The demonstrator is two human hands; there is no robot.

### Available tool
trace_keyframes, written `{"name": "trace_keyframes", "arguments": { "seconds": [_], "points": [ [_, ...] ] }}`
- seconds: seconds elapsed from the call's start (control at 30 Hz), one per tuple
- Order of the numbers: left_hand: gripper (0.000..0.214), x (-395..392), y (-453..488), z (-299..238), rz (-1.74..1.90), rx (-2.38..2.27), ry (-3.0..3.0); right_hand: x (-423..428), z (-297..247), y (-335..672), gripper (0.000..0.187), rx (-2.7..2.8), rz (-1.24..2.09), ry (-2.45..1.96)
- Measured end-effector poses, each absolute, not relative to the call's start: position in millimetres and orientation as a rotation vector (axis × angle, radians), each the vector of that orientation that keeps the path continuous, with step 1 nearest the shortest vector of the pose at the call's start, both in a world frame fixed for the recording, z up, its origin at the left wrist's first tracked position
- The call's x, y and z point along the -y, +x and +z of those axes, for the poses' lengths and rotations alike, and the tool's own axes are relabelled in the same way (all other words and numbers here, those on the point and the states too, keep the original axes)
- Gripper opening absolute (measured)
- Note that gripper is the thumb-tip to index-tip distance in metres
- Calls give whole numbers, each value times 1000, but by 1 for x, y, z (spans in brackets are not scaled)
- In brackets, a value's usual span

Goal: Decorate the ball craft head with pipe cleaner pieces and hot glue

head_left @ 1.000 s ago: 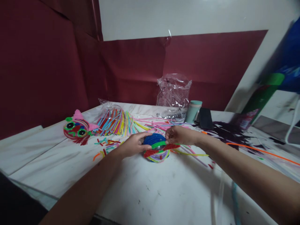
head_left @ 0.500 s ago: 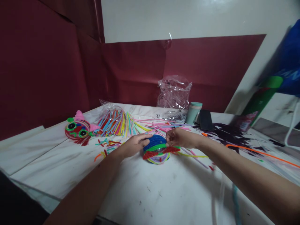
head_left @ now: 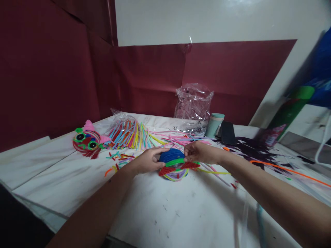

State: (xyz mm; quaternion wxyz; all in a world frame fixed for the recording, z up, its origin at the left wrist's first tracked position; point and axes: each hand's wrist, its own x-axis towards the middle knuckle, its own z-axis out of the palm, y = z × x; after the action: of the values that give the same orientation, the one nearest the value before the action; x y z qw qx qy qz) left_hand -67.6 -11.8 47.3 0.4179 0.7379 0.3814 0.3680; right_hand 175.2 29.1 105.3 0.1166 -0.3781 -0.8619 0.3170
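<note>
A round pipe-cleaner craft [head_left: 172, 155] lies on the table between my hands. Its upper part is coiled in blue, with a green band across the middle, red wing-like pieces at both sides and a striped purple and yellow lower part. My left hand [head_left: 150, 160] grips its left edge, thumb in front and fingers behind. On the opposite side, my right hand [head_left: 194, 152] pinches the upper right edge near the green band. Whether a small loose piece is between those right fingertips cannot be seen.
Behind the left arm sits a finished-looking pipe-cleaner face [head_left: 88, 140] beside a bag of colourful pipe cleaners [head_left: 126, 134]. Cut scraps [head_left: 120, 160] lie nearby. Farther back stand a clear plastic bag [head_left: 193, 103], a green cup [head_left: 215, 124] and a dark phone [head_left: 228, 133]. Dark strands [head_left: 250, 148] spread at right.
My left thumb has slid down from the blue top to the craft's left side near the green band. My right hand keeps its pinch, and the view has shifted slightly.
</note>
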Motion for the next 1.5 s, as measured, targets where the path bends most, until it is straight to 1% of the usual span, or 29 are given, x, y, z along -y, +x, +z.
{"name": "trace_keyframes", "arguments": {
  "seconds": [0.13, 0.3, 0.47, 0.53, 0.6, 0.7, 0.77, 0.83, 0.9, 0.93, 1.1, 1.17, 1.37, 1.5],
  "points": [
    [57, 15, -65, 51, 939, -1001, 1778, -24, 103, 168, 23, 2519, 964, -1062],
    [61, 18, -64, 55, 974, -1091, 1820, -16, 101, 157, 23, 2535, 984, -1039],
    [60, 18, -68, 57, 931, -1075, 1850, -13, 109, 165, 34, 2559, 952, -965],
    [60, 18, -68, 58, 919, -1074, 1853, -10, 112, 172, 35, 2566, 925, -989],
    [60, 19, -68, 60, 911, -1084, 1854, -6, 113, 177, 33, 2568, 915, -1019],
    [58, 23, -67, 63, 893, -1107, 1854, 1, 109, 179, 29, 2532, 1014, -1013],
    [56, 25, -65, 66, 884, -1124, 1851, 3, 105, 178, 23, 2514, 1096, -999],
    [56, 27, -64, 68, 877, -1144, 1842, 3, 102, 175, 15, 2508, 1109, -1017],
    [56, 28, -62, 70, 870, -1149, 1836, 4, 104, 172, 8, 2513, 1021, -1047],
    [55, 28, -62, 70, 868, -1146, 1834, 5, 106, 171, 7, 2526, 946, -1048],
    [51, 27, -61, 70, 876, -1099, 1821, 14, 128, 165, 11, 2663, 437, -1077],
    [50, 26, -61, 70, 875, -1078, 1826, 16, 131, 162, 11, 2687, 362, -1102],
    [51, 27, -61, 72, 851, -1098, 1853, 5, 117, 156, 7, 2668, 660, -1143],
    [50, 28, -61, 71, 846, -1098, 1850, 1, 111, 155, 2, 2597, 685, -1176]
  ]
}}
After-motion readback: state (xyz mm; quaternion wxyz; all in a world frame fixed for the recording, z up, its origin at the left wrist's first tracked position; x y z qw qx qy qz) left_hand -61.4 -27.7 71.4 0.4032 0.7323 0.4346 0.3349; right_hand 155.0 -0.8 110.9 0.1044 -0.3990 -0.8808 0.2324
